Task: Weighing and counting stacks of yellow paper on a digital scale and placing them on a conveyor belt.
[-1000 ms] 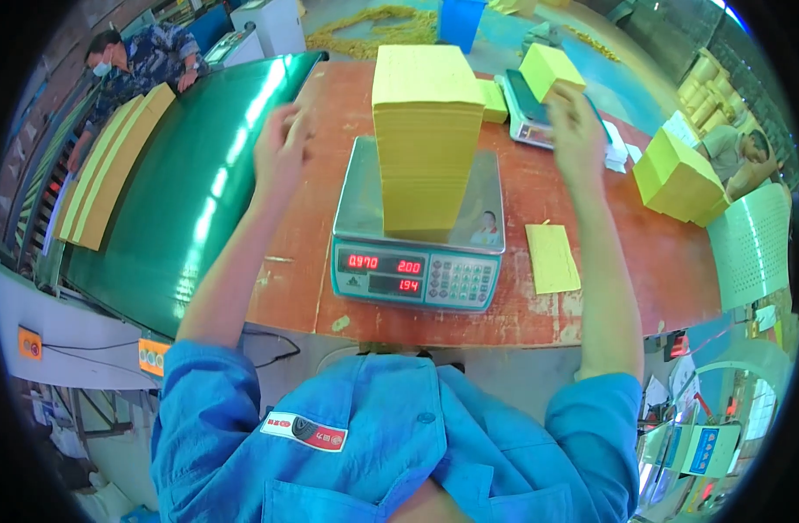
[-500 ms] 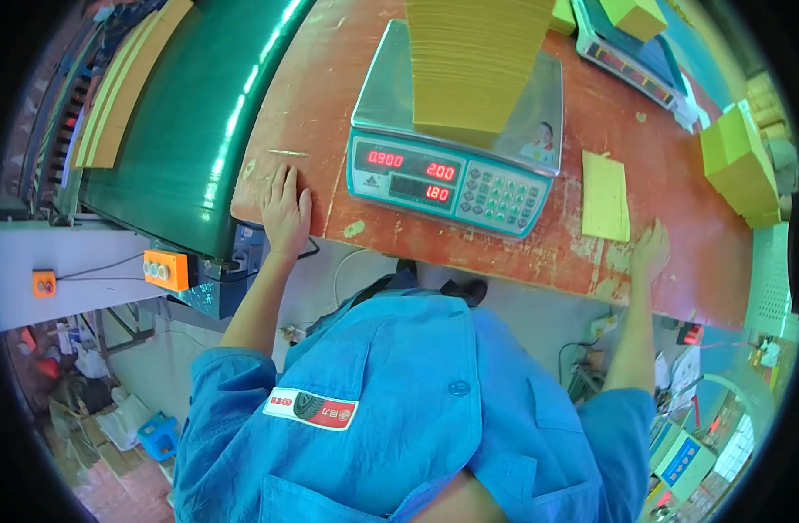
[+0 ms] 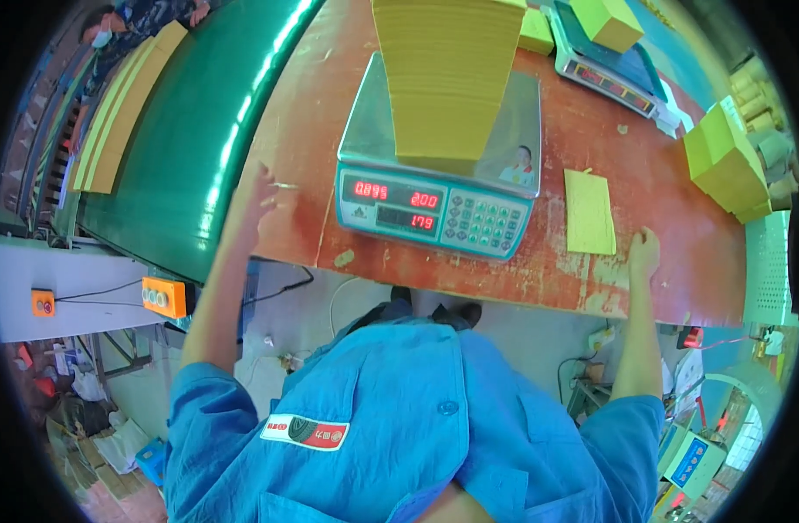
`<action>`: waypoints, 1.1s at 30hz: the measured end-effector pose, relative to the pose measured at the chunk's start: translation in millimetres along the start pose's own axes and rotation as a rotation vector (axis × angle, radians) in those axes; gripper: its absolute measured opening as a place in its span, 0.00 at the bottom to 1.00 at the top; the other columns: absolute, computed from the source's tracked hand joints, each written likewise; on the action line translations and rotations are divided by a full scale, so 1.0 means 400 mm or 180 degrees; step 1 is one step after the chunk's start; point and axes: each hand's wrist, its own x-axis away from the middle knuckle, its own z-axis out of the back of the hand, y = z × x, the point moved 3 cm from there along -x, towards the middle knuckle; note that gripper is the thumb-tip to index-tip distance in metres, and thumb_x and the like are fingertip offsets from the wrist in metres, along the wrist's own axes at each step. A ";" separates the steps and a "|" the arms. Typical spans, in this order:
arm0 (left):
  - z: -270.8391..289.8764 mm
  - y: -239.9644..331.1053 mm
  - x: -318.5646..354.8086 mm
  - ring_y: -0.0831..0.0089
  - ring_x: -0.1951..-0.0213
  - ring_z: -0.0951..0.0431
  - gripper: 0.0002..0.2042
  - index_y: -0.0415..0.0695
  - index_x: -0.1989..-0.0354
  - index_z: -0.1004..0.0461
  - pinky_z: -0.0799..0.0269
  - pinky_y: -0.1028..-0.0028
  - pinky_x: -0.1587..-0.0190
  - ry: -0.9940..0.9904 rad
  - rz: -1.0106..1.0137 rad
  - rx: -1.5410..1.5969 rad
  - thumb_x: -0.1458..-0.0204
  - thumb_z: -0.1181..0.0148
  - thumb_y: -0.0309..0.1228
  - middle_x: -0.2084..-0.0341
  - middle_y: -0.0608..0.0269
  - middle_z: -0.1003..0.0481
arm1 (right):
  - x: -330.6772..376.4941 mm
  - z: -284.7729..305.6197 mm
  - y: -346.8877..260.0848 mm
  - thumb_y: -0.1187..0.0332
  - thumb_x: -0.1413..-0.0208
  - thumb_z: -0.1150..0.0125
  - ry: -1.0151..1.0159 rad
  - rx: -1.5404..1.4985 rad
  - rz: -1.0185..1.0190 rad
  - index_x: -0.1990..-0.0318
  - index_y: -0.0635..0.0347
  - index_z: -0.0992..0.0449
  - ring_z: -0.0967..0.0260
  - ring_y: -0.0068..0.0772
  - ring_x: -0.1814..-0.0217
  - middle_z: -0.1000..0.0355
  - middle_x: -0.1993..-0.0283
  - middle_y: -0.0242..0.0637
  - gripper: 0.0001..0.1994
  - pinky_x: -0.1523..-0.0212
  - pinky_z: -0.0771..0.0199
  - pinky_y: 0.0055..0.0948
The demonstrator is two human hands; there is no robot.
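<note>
A tall stack of yellow sheets (image 3: 443, 96) stands on the metal pan of a teal-and-white digital scale (image 3: 430, 213) with lit red digits. My left hand (image 3: 256, 196) is over the left part of the red table, between the green belt and the scale. Its fingers are apart, slightly blurred, and hold nothing. A thin pale strip (image 3: 284, 186) lies beside those fingers. On the right, my right hand (image 3: 643, 253) rests on the tabletop with its fingers curled in, and nothing shows in them. Just left of it lies a flat yellow sheet (image 3: 589, 212), apart from the hand.
A green conveyor belt (image 3: 169, 131) runs along the left, bearing long yellow-brown strips (image 3: 129, 113). An orange button box (image 3: 164, 297) sits at its near end. At the back right, a second scale (image 3: 609, 74) carries a yellow block (image 3: 607, 22). More yellow stacks (image 3: 726, 161) stand right. Another person's hand (image 3: 199, 12) shows beyond the belt.
My left hand has shifted left toward the belt, off its flat rest near the table edge. My right hand's fingers have curled in. The scale's digits have changed slightly, and the view has shifted.
</note>
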 end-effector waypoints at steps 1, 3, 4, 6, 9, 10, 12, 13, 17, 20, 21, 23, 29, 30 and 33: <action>0.003 0.093 -0.024 0.61 0.40 0.32 0.35 0.37 0.36 0.40 0.35 0.64 0.42 -0.0111 0.0231 0.1247 0.41 0.50 0.55 0.37 0.50 0.37 | -0.041 0.019 -0.030 0.63 0.38 0.50 0.0053 -0.0696 -0.0027 0.43 0.58 0.28 0.35 0.43 0.38 0.30 0.41 0.45 0.18 0.38 0.36 0.38; 0.037 0.287 -0.061 0.58 0.40 0.33 0.41 0.35 0.33 0.47 0.36 0.60 0.41 -0.0165 -0.0345 0.1057 0.43 0.52 0.60 0.38 0.45 0.38 | -0.117 0.113 -0.243 0.63 0.37 0.50 0.0040 -0.2079 0.0286 0.44 0.61 0.28 0.34 0.40 0.37 0.29 0.42 0.44 0.18 0.38 0.36 0.35; 0.045 0.367 -0.079 0.57 0.39 0.34 0.42 0.36 0.32 0.48 0.36 0.59 0.40 -0.0252 -0.0437 0.1205 0.43 0.52 0.60 0.38 0.44 0.39 | -0.123 0.208 -0.428 0.62 0.36 0.50 -0.0031 -0.2695 0.0594 0.44 0.62 0.28 0.34 0.38 0.37 0.29 0.42 0.44 0.18 0.38 0.37 0.34; 0.033 0.530 -0.113 0.56 0.39 0.35 0.43 0.35 0.32 0.49 0.37 0.56 0.40 -0.0637 -0.0718 0.1441 0.43 0.51 0.60 0.37 0.43 0.40 | -0.152 0.270 -0.660 0.59 0.34 0.51 -0.0155 -0.3540 0.1098 0.44 0.66 0.29 0.33 0.34 0.39 0.28 0.43 0.44 0.21 0.39 0.38 0.31; -0.067 0.705 -0.150 0.54 0.41 0.34 0.41 0.38 0.33 0.47 0.36 0.49 0.42 -0.1036 -0.0418 0.1320 0.44 0.51 0.60 0.40 0.45 0.38 | -0.179 0.248 -0.913 0.54 0.33 0.54 -0.0837 -0.4507 0.1438 0.40 0.65 0.32 0.34 0.34 0.39 0.30 0.42 0.44 0.24 0.38 0.39 0.31; -0.141 0.748 -0.091 0.56 0.43 0.32 0.37 0.46 0.35 0.40 0.35 0.46 0.44 -0.1231 -0.0792 0.1530 0.45 0.50 0.61 0.42 0.53 0.35 | -0.191 0.216 -0.944 0.53 0.33 0.54 -0.0926 -0.4841 0.1234 0.39 0.64 0.33 0.34 0.34 0.39 0.31 0.41 0.44 0.25 0.39 0.38 0.32; -0.190 0.752 -0.208 0.62 0.47 0.28 0.32 0.54 0.43 0.32 0.30 0.48 0.49 -0.1578 -0.0114 0.1230 0.50 0.45 0.63 0.49 0.62 0.27 | -0.175 0.181 -1.064 0.51 0.34 0.55 -0.1922 -0.6081 0.0476 0.39 0.61 0.33 0.35 0.35 0.39 0.32 0.39 0.42 0.26 0.40 0.37 0.34; -0.295 0.834 -0.101 0.62 0.53 0.24 0.31 0.54 0.44 0.31 0.26 0.50 0.55 -0.2140 -0.1101 0.0658 0.49 0.46 0.62 0.52 0.61 0.25 | -0.267 0.019 -0.904 0.53 0.34 0.56 -0.1013 -0.4494 0.1493 0.41 0.61 0.31 0.34 0.34 0.40 0.31 0.40 0.37 0.24 0.43 0.33 0.34; -0.276 0.794 -0.131 0.57 0.53 0.23 0.29 0.47 0.42 0.33 0.24 0.43 0.61 -0.2195 0.0025 0.0335 0.46 0.51 0.54 0.50 0.55 0.26 | -0.124 0.083 -0.992 0.62 0.36 0.48 -0.2035 -0.5434 0.0915 0.42 0.65 0.32 0.29 0.33 0.48 0.29 0.46 0.40 0.20 0.51 0.25 0.31; -0.231 0.779 -0.070 0.56 0.52 0.23 0.28 0.45 0.41 0.34 0.22 0.44 0.61 -0.2599 -0.0181 0.0100 0.44 0.54 0.52 0.48 0.52 0.27 | -0.080 0.109 -0.951 0.64 0.37 0.49 -0.1261 -0.3920 0.1695 0.44 0.65 0.30 0.33 0.40 0.42 0.30 0.44 0.42 0.18 0.45 0.30 0.36; -0.207 0.765 -0.059 0.58 0.52 0.22 0.29 0.44 0.40 0.35 0.22 0.45 0.61 -0.2719 -0.0191 0.0063 0.44 0.54 0.51 0.48 0.53 0.27 | -0.044 0.157 -0.956 0.64 0.37 0.49 -0.1277 -0.3948 0.1753 0.44 0.65 0.30 0.33 0.40 0.42 0.30 0.44 0.42 0.18 0.45 0.30 0.36; -0.170 0.751 -0.022 0.50 0.54 0.22 0.29 0.44 0.44 0.32 0.30 0.35 0.53 -0.2791 -0.0227 0.0266 0.47 0.55 0.53 0.51 0.45 0.26 | 0.033 0.265 -0.949 0.65 0.37 0.51 -0.0156 -0.2591 0.2264 0.44 0.66 0.31 0.34 0.44 0.42 0.31 0.42 0.42 0.18 0.41 0.35 0.38; -0.201 0.754 -0.070 0.39 0.47 0.27 0.31 0.42 0.41 0.35 0.34 0.33 0.49 -0.3186 0.0024 0.0218 0.46 0.57 0.53 0.47 0.40 0.30 | 0.247 0.256 -0.763 0.60 0.32 0.57 -0.1579 -0.5487 -0.1059 0.43 0.63 0.33 0.32 0.34 0.43 0.32 0.43 0.43 0.19 0.44 0.32 0.34; -0.206 0.756 -0.072 0.35 0.45 0.31 0.34 0.41 0.39 0.37 0.35 0.33 0.48 -0.3262 0.0047 0.0199 0.47 0.57 0.54 0.45 0.37 0.32 | 0.307 0.229 -0.734 0.58 0.33 0.56 -0.2154 -0.5503 -0.0861 0.43 0.64 0.34 0.32 0.37 0.43 0.32 0.44 0.44 0.20 0.45 0.31 0.36; -0.207 0.761 -0.055 0.34 0.44 0.32 0.35 0.42 0.38 0.37 0.36 0.32 0.47 -0.3354 0.0133 0.0174 0.49 0.56 0.56 0.45 0.37 0.33 | 0.389 0.229 -0.779 0.54 0.34 0.55 -0.3076 -0.5879 -0.1052 0.43 0.64 0.35 0.31 0.43 0.44 0.32 0.45 0.46 0.23 0.46 0.29 0.39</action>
